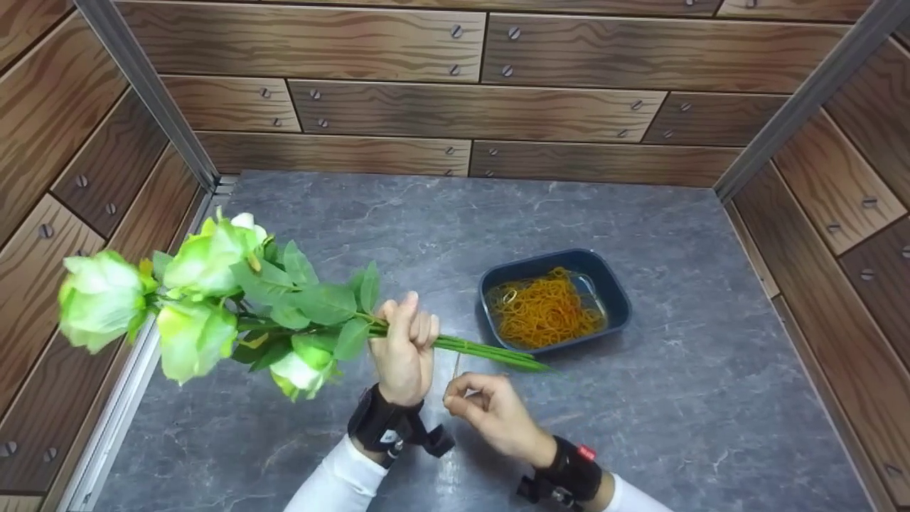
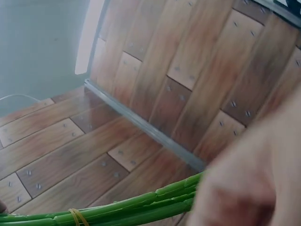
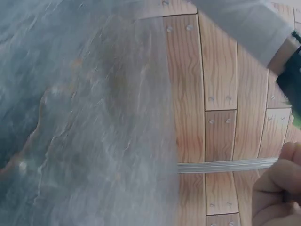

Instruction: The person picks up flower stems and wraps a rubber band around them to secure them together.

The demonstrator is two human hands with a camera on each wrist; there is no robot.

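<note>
My left hand point(image 1: 404, 359) grips a bunch of artificial white-green roses point(image 1: 195, 334) by the stems. The blooms point left, and the green stems point(image 1: 490, 350) stick out to the right of the fist. A thin rubber band point(image 1: 456, 365) runs from the stems down to my right hand point(image 1: 501, 416), which pinches it between thumb and fingers just below. In the left wrist view the band point(image 2: 78, 217) lies around the stems, and the left hand point(image 2: 249, 183) is blurred. Only part of the right hand point(image 3: 280, 190) enters the right wrist view.
A dark blue plastic tub point(image 1: 620, 313) stands behind the stem ends, holding a heap of yellow-orange rubber bands point(image 1: 547, 313). The grey marble-patterned tabletop point(image 1: 697, 398) is bounded by wood-patterned walls point(image 1: 398, 107) at the back and both sides.
</note>
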